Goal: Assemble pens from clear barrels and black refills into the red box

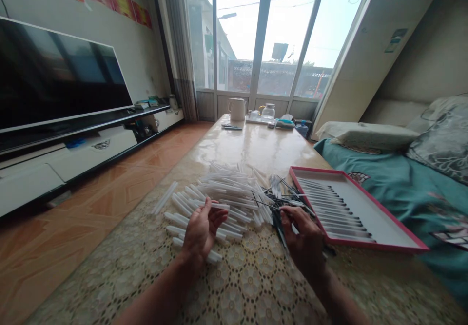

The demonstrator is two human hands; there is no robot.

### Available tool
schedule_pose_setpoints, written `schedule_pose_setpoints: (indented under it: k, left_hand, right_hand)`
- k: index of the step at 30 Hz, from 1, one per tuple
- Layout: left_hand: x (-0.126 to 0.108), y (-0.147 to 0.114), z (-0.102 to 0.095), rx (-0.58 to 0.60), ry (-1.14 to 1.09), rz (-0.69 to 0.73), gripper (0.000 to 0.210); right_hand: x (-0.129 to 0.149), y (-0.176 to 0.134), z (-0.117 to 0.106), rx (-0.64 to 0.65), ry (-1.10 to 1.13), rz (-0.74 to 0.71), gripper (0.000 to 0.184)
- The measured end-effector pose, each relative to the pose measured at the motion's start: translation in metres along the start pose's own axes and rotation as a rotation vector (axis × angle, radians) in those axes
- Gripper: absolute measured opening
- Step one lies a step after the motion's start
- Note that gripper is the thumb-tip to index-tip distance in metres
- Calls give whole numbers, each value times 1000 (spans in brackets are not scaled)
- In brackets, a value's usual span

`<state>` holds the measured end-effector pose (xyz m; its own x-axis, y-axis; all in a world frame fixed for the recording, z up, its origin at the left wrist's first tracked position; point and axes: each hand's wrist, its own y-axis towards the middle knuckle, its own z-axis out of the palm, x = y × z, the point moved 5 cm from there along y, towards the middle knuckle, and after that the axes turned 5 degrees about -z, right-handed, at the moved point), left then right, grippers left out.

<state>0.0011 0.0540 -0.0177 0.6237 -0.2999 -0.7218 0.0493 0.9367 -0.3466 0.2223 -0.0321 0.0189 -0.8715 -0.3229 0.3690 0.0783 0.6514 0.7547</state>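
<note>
My left hand (204,225) is closed on a translucent white plastic tube (215,206), held level above a loose heap of similar tubes (228,183). Between the thumb and fingers of my right hand (302,235) is a thin dark rod (266,202), its tip pointing left toward the tube; the two are apart. Under and beside my right hand lies a pile of dark thin sticks (278,218), partly hidden by it. To the right, a red-rimmed shallow box (387,222) holds a row of tubes with dark ends (334,208).
The table (248,276) has a patterned lace-like cover. At its far end stand a kettle (237,109), a glass jar (268,112) and a tissue pack (284,123). A sofa with a teal cover (351,162) is on the right; a TV (62,76) stands on the left.
</note>
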Motion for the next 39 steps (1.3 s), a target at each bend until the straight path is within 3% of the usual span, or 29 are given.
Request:
schedule_pose_setpoints:
  k: [5,11,17,21,23,27,33,39]
  left_hand:
    - [0,1,-3,-37,-60,-35,20]
    - [5,2,-1,3,-37,-52,19]
    - [16,-5,9,126,20,-116,20]
    - [28,-15,19,261,58,-266,17]
    - [29,-17,19,243,9,-304,19]
    - [20,-12,14,106,-168,-263,23]
    - [19,-8,9,95,-220,-242,20]
    - [19,-8,8,108,-159,-206,16]
  right_hand:
    - [30,-2,5,48,157,-117,8]
    - [33,-1,3,38,170,-115,9]
    - [34,-4,11,79,216,-91,10]
    - [31,-8,21,150,299,-51,17]
    - [23,-8,23,131,308,25,24]
    - [9,-5,29,154,66,90,21]
    - [-10,-4,21,246,-344,140,23]
    - [-29,-1,5,248,-400,165,12]
